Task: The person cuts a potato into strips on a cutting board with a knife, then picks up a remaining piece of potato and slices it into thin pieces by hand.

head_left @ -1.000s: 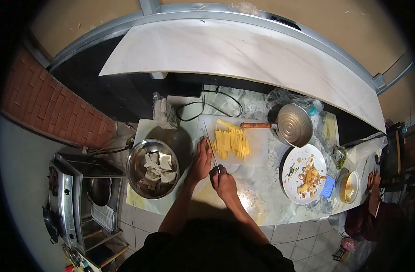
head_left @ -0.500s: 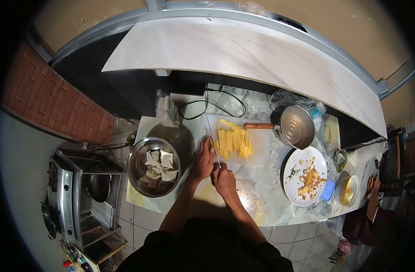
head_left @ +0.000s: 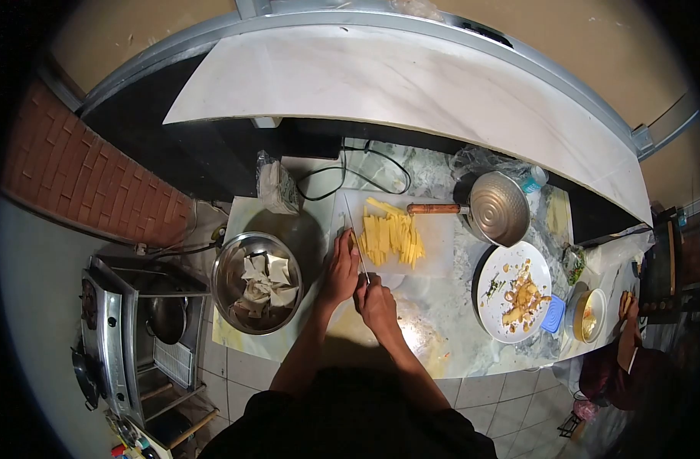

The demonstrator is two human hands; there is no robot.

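My right hand point(head_left: 376, 303) is closed round the handle of a knife point(head_left: 358, 241), whose blade points away from me over the left part of a white cutting board point(head_left: 438, 256). Just left of the blade, my left hand point(head_left: 343, 268) has its fingers pressed together at a small yellowish piece, mostly hidden by them. Yellow strips point(head_left: 390, 233) lie in a pile on the board, right of the knife. A metal bowl point(head_left: 224, 284) with pale flat pieces point(head_left: 269, 284) stands to the left of my left hand.
A saucepan point(head_left: 500, 209) with a wooden handle reaches over the board's right side. Beside it are a white plate point(head_left: 491, 310) with peelings, a blue object point(head_left: 553, 314) and a yellowish bowl point(head_left: 591, 315). Another person's hand point(head_left: 631, 306) shows at far right. A stove point(head_left: 105, 321) stands left.
The whole view has shifted slightly. Both hands remain at nearly the same spot on the board, with the knife still in my right hand.
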